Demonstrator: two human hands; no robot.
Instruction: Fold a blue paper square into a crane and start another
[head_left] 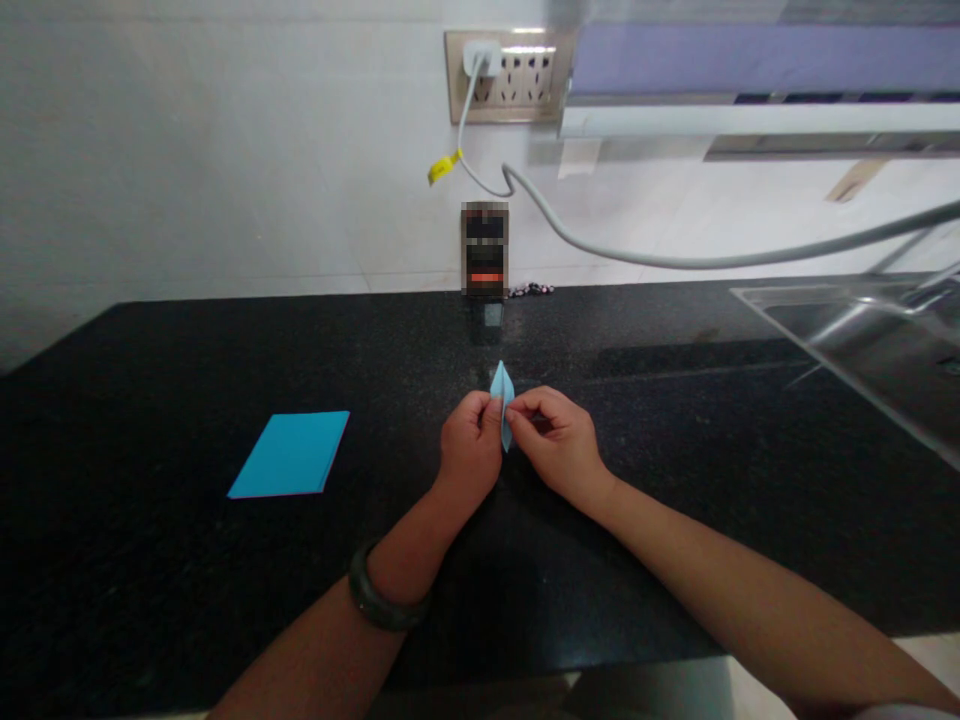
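Observation:
A small folded piece of light blue paper [502, 392] stands upright between my two hands, just above the black counter [187, 360]. My left hand [470, 445] is closed and pinches the paper from the left; a dark bangle is on that wrist. My right hand [559, 440] is closed too, pinching the same paper from the right with thumb and fingertips. A stack of blue paper sheets [291, 455] lies flat on the counter to the left, apart from both hands.
A steel sink [847, 340] is set into the counter at the right. A small dark device [485, 250] stands against the white wall. Above it a wall socket [510, 75] holds a white plug with a grey cable [637, 255] running right. A shelf [750, 120] hangs at upper right.

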